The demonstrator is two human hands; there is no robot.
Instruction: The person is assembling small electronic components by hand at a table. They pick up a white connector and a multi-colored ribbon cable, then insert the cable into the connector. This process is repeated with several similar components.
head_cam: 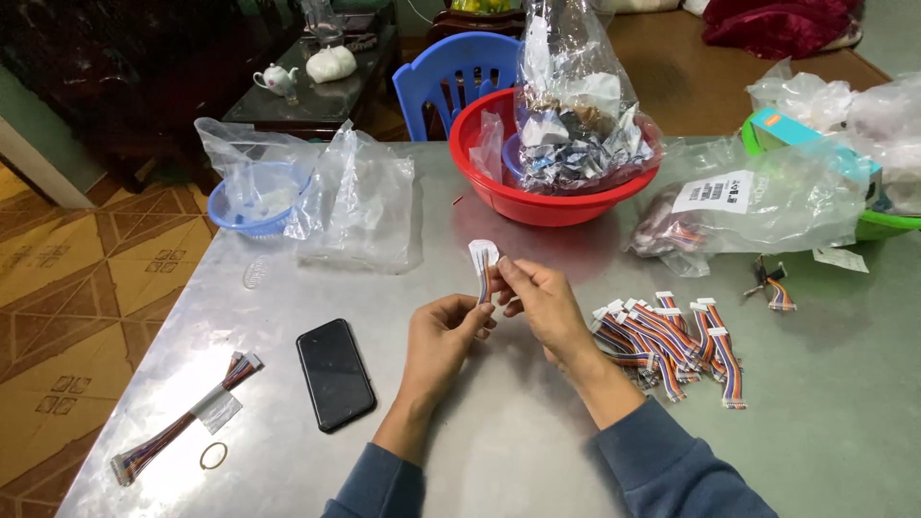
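From the head view, we pinch a short multicoloured ribbon cable with a white plastic connector (483, 264) between left hand (443, 336) and right hand (539, 299) above the grey metal table's (537, 451) middle; it looks light and floppy, best gripped at the stiff connector.

I'm looking down at a grey metal table (288, 384) with a dull sheen under soft, even light. To the left lies a tiled floor (86, 278) in tan and brown diamond patterns. Behind the table stands a blue plastic chair (446, 82), and further back a dark glass-topped side table (317, 91), beside dark wooden furniture (125, 77).
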